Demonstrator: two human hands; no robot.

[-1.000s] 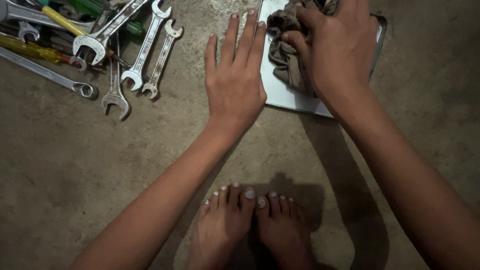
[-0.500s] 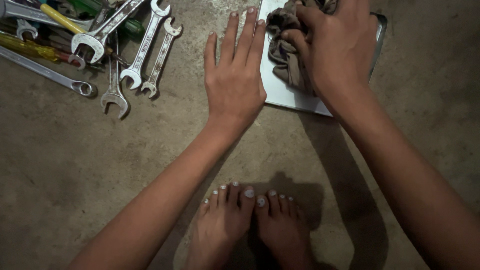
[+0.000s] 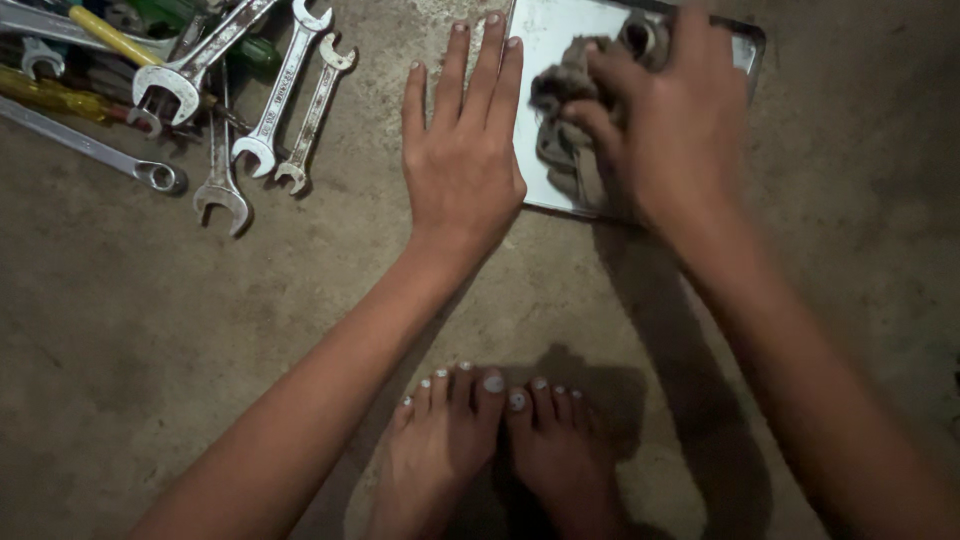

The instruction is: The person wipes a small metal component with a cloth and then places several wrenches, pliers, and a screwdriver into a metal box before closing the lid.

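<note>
5 wrenches [image 3: 262,108], 1 rag [image 3: 568,130], 1 tray [image 3: 560,40]

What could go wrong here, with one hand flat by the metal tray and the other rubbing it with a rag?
1. The left hand lies against the metal tray's thin edge; a slip could scrape the fingers.
2. The right hand pressing the rag could push the tray across the concrete floor.
3. Loose wrenches lie near bare feet.
</note>
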